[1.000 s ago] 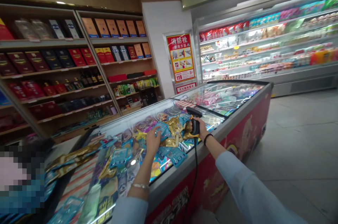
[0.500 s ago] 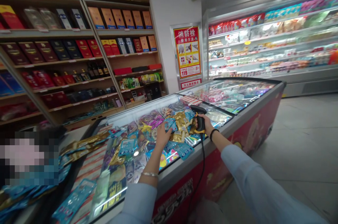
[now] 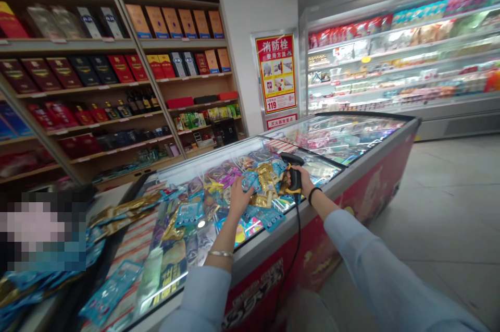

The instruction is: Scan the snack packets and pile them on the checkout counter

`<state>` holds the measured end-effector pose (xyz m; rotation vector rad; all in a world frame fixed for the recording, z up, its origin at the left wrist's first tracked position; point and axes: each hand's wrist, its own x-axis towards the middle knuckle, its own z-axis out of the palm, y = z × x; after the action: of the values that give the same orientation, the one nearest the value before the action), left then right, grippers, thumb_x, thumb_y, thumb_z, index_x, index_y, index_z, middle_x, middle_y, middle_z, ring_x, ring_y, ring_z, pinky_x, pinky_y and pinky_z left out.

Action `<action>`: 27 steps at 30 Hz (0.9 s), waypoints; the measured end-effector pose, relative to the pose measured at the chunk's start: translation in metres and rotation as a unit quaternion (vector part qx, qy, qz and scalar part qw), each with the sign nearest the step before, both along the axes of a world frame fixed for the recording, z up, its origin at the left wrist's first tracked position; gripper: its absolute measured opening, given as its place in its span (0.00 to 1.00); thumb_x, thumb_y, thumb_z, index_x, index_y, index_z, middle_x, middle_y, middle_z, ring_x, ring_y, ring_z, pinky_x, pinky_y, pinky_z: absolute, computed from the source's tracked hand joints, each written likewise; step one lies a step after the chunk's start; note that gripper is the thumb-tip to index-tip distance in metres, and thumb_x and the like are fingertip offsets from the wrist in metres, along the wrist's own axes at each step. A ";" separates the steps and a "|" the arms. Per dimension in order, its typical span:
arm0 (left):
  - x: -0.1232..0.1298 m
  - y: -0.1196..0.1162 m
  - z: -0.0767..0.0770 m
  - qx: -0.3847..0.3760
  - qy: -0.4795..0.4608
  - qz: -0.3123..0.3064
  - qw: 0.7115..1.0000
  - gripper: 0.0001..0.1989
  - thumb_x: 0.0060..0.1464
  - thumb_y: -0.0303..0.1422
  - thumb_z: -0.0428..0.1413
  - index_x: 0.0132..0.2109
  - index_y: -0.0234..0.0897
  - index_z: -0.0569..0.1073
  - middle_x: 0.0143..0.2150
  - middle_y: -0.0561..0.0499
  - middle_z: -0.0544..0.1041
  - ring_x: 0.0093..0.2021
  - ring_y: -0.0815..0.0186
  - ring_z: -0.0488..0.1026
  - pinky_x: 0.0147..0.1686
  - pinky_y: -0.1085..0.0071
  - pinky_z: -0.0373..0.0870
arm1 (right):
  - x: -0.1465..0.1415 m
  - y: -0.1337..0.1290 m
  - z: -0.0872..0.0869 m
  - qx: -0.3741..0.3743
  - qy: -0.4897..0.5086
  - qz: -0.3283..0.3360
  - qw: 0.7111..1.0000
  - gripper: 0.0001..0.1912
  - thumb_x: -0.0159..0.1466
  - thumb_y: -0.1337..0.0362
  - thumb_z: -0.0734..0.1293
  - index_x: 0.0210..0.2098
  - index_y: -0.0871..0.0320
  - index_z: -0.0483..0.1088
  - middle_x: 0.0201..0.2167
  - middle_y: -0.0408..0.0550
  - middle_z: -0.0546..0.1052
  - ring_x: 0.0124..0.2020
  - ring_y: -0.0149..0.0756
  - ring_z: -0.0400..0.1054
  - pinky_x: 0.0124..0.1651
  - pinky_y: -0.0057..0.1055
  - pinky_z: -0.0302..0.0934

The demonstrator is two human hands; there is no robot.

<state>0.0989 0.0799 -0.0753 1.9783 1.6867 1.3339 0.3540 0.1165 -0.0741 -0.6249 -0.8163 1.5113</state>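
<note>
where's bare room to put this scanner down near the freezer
The grey metal rim of the red chest freezer, past the right hand holding the black barcode scanner, looks bare but narrow, bordered by the glass lid and the outer edge. Blue and gold foil packets crowd the near section under the left hand.

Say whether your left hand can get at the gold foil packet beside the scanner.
Probably yes: your left hand is already among the packets, right next to the gold foil packet, and nothing seems to lie between them. The barcode scanner stays clear in your right hand.
</note>
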 end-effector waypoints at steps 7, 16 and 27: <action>-0.001 0.002 -0.001 -0.035 -0.024 0.022 0.999 0.29 0.50 0.41 0.55 0.58 0.35 0.63 0.60 0.38 0.67 0.62 0.54 0.62 0.61 0.58 0.55 | -0.003 -0.004 0.006 -0.037 0.012 -0.016 0.999 0.08 0.54 0.60 0.63 0.30 0.58 0.65 0.14 0.40 0.68 0.12 0.30 0.61 0.15 0.26 0.57; -0.005 0.002 0.002 -0.054 -0.038 0.023 0.998 0.34 0.49 0.43 0.57 0.60 0.34 0.59 0.63 0.36 0.64 0.63 0.53 0.60 0.60 0.59 0.57 | -0.004 -0.006 0.007 -0.046 0.029 -0.007 0.998 0.09 0.53 0.58 0.65 0.30 0.57 0.65 0.15 0.40 0.69 0.12 0.31 0.62 0.15 0.27 0.58; -0.004 0.001 0.002 -0.055 -0.052 0.018 0.997 0.34 0.50 0.42 0.57 0.61 0.32 0.58 0.63 0.34 0.63 0.63 0.53 0.61 0.61 0.59 0.55 | -0.006 -0.010 0.011 -0.049 0.018 -0.012 0.999 0.09 0.54 0.59 0.64 0.31 0.58 0.65 0.15 0.40 0.69 0.12 0.31 0.62 0.15 0.27 0.57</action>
<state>0.0946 0.0804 -0.0734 1.7930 1.7172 1.3021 0.3485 0.1068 -0.0627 -0.6757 -0.7090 1.5429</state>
